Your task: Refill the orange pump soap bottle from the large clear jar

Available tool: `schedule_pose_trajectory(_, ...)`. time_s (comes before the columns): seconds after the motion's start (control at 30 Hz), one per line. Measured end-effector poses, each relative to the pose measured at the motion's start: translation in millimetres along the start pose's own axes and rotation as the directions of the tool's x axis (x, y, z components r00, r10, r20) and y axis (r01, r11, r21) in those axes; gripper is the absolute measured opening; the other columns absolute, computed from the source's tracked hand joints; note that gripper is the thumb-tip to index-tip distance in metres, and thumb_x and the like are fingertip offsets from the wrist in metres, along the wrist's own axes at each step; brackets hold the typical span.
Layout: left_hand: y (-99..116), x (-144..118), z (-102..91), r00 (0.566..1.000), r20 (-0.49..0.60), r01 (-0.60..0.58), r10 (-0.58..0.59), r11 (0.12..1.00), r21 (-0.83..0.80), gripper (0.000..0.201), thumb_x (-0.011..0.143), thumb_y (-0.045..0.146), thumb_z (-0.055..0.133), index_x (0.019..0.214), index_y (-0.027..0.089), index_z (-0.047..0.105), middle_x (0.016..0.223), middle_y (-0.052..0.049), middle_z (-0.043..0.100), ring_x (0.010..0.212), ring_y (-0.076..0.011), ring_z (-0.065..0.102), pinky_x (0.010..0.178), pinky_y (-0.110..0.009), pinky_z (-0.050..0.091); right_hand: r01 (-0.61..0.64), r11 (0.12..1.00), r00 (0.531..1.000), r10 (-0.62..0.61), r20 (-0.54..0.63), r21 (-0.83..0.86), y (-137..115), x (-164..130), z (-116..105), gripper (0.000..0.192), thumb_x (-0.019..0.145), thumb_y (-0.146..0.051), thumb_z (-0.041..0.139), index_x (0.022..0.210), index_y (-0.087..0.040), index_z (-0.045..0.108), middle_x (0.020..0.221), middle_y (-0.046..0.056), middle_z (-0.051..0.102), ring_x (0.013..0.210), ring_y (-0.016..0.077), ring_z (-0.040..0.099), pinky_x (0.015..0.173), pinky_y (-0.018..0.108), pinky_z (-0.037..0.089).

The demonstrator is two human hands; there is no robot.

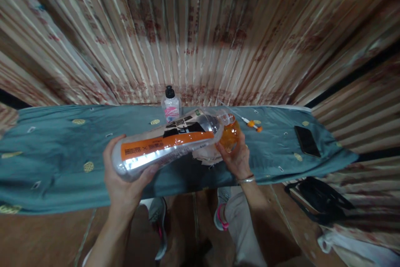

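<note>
Left hand (125, 175) grasps the base of a large clear plastic bottle with orange label (168, 144), tipped sideways above the teal cloth-covered tabletop (56, 150). Right hand (236, 156) grips a small orange translucent container (233, 133) at the bottle's mouth. Behind the bottle stands a small black-capped bottle (171, 104).

Left hand (123, 175) palm up, fingers curled round its load from beneath — forearm rising from below. Right hand (236, 156) raised, fingers pinched at the far end — wrist bent.
</note>
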State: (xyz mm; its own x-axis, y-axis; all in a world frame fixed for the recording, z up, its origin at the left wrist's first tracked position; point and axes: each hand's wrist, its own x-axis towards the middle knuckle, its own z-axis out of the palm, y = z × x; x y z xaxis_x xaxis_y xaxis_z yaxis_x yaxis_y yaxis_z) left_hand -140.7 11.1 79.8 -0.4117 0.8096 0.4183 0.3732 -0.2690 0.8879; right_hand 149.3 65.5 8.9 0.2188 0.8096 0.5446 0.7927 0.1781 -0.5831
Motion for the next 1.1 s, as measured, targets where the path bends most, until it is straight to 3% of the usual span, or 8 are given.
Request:
schedule_pose_trajectory(0.1,2,0,1.4,1.0,0.016,0.009,-0.009,1.0,-0.018,0.085,0.056,0.047,0.085,0.133,0.028,0.053,0.112,-0.005,0.062,0.092,-0.0262,0.062,0.08,-0.04,0.055,-0.01,1.0,1.0,0.01,0.006,-0.012,1,0,-2,0.08,0.081,-0.065,0.063,0.139,-0.014,0.042,0.123,0.019,0.068,0.104,0.0332,0.071,0.082,0.047,0.06)
schedule_pose_trajectory(0.23,7,-1,3.9,0.999,0.019,0.046,-0.046,0.999,-0.003,0.085,0.055,0.049,0.085,0.131,0.027,0.053,0.119,-0.008,0.061,0.103,-0.0299,0.061,0.092,-0.046,0.053,-0.031,0.998,0.999,0.032,0.026,-0.046,2,0,-5,0.08,0.08,-0.064,0.063,0.138,-0.014,0.043,0.117,0.018,0.07,0.097,0.0325,0.072,0.077,0.045,0.059)
schedule_pose_trajectory(0.37,13,-1,7.8,0.999,-0.007,0.049,-0.049,0.999,-0.009,0.085,0.055,0.051,0.084,0.13,0.024,0.053,0.114,-0.009,0.061,0.1,-0.0302,0.062,0.094,-0.049,0.052,-0.048,0.995,0.998,0.052,0.042,-0.084,2,1,-9,0.079,0.077,-0.065,0.064,0.136,-0.016,0.044,0.11,0.016,0.071,0.086,0.0315,0.072,0.069,0.042,0.058)
schedule_pose_trajectory(0.73,19,-1,11.6,0.999,-0.033,0.025,-0.025,1.0,-0.007,0.081,0.054,0.047,0.085,0.125,0.024,0.055,0.116,-0.008,0.061,0.104,-0.0294,0.063,0.099,-0.049,0.052,-0.03,0.994,0.988,0.045,0.148,-0.103,5,6,-20,0.071,0.075,-0.053,0.064,0.134,-0.017,0.044,0.111,0.016,0.071,0.088,0.0338,0.071,0.072,0.044,0.056)
schedule_pose_trajectory(1.1,21,0,12.7,0.998,-0.039,0.039,-0.039,0.999,-0.017,0.08,0.051,0.049,0.084,0.122,0.026,0.054,0.114,-0.008,0.062,0.103,-0.0302,0.063,0.098,-0.05,0.052,0.004,0.998,0.987,0.006,0.159,-0.059,5,7,-22,0.068,0.077,-0.053,0.063,0.132,-0.019,0.044,0.114,0.015,0.07,0.094,0.0329,0.07,0.077,0.044,0.057)
